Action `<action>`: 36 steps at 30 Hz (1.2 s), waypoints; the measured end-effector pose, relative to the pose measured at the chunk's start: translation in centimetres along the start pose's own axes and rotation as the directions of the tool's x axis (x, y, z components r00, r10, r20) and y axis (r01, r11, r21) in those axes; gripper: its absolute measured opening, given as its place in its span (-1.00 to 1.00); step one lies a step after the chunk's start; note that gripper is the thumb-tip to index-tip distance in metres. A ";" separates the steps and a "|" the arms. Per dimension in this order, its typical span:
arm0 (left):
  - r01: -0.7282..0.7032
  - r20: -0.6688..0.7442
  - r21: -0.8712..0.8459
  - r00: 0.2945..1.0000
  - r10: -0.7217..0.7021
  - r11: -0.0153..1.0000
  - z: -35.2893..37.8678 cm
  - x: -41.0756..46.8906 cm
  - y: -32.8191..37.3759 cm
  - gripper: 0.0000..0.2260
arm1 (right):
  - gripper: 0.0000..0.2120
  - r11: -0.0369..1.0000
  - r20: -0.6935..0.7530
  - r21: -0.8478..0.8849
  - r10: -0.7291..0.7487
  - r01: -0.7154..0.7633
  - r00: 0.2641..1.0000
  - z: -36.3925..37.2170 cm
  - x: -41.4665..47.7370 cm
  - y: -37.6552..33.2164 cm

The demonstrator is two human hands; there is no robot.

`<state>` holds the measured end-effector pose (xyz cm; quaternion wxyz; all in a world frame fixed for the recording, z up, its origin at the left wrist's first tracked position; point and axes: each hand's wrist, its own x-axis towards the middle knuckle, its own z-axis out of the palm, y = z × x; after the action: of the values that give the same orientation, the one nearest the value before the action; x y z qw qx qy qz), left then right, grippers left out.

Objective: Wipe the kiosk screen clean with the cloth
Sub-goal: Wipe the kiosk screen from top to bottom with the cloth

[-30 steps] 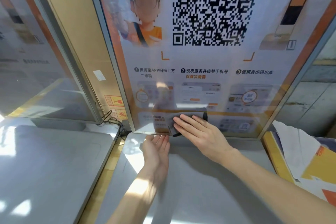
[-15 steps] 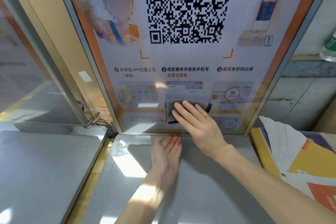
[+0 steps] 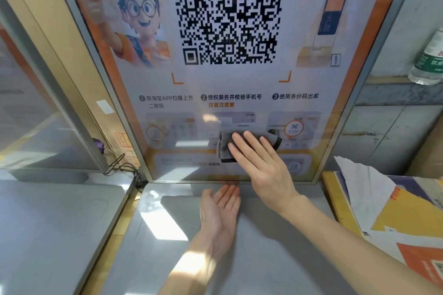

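Observation:
The kiosk screen [image 3: 239,93] stands upright ahead, showing a large QR code, a cartoon figure and three numbered steps. A folded grey cloth [image 3: 224,146] lies flat against the lower middle of the screen. My right hand [image 3: 261,163] presses on the cloth with straight, spread fingers, covering its right part. My left hand [image 3: 221,208] rests palm up on the grey base [image 3: 167,258] just below the screen's bottom edge, fingers together, holding nothing.
A second glass panel [image 3: 36,115] stands at the left with black cables [image 3: 124,167] at its foot. Papers and cardboard [image 3: 383,211] are stacked at the right. A plastic water bottle [image 3: 429,60] lies on a ledge at the upper right.
My right hand has slid the cloth up and to the right across the lower screen. The left hand has stayed below the screen's edge. The camera view has shifted.

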<state>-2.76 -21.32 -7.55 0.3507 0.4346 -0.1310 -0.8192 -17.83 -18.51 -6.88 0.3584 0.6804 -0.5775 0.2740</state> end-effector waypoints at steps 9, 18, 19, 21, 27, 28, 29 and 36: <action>0.013 0.001 0.036 1.000 -0.013 0.999 0.5 0.1 -1.2 -0.51 | -0.51 0.980 0.214 -0.025 -0.189 0.199 0.958 -1.5 -5.8 2.0; 0.070 0.070 0.054 0.995 -0.074 0.996 2.6 -0.7 -3.5 -0.52 | -0.52 0.998 -0.058 -0.019 0.058 -0.059 0.997 -3.5 -1.0 5.1; 0.071 0.072 0.058 0.995 -0.075 0.996 2.7 -0.7 -3.6 -0.52 | -0.53 0.999 -0.037 -0.015 0.037 -0.037 0.999 -3.1 -1.7 5.1; 0.071 0.076 0.066 0.994 -0.076 0.995 2.8 -0.7 -3.8 -0.52 | -0.53 1.000 0.033 -0.001 -0.023 0.023 0.999 -2.7 -3.5 5.0; 0.066 0.091 0.099 0.993 -0.075 0.993 3.1 -0.9 -4.6 -0.51 | -0.43 0.990 0.169 0.008 -0.139 0.140 0.976 -3.4 -7.2 5.6; 0.069 0.097 0.100 0.992 -0.079 0.993 3.1 -1.0 -4.8 -0.51 | -0.43 0.991 0.148 -0.003 -0.129 0.131 0.980 -3.7 -6.8 5.9; 0.073 0.102 0.101 0.991 -0.083 0.992 3.2 -1.0 -5.0 -0.51 | -0.43 0.994 0.115 -0.013 -0.103 0.105 0.988 -3.9 -6.1 6.1; 0.085 0.119 0.098 0.988 -0.096 0.992 4.2 -1.1 -6.4 -0.53 | -0.47 0.999 -0.014 0.035 0.042 -0.042 0.999 -3.9 -3.8 6.2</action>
<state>-8.71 -16.31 -7.69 0.2838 0.4043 -0.1705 -0.8526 -24.42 -13.64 -6.49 0.3450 0.6722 -0.5841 0.2965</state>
